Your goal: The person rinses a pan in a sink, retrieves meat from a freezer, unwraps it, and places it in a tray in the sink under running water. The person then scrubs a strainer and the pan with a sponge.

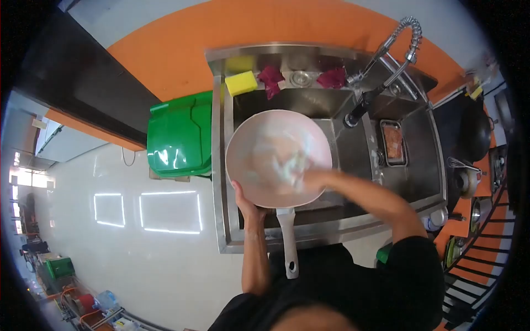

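A pale pink frying pan [243, 146] is held over the left sink basin, its inside facing up and its light handle [289, 243] pointing towards my body. My left hand [249, 207] grips the pan's lower left rim, thumb on the inner edge and the fingers mostly hidden beneath. Inside the pan, my right hand [316, 181] is blurred by motion. At its fingers is a whitish, green-tinged thing [292, 168], too smeared to name. Pale wet-looking streaks cover the pan's inner surface.
Along the sink's [219, 220] back ledge lie a yellow sponge [241, 83] and two dark red cloths [271, 81] [332, 78]. A spring-neck faucet [361, 107] reaches over the basins. A metal tray [393, 142] with brownish contents sits in the right basin. Left stands a green bin [179, 135].
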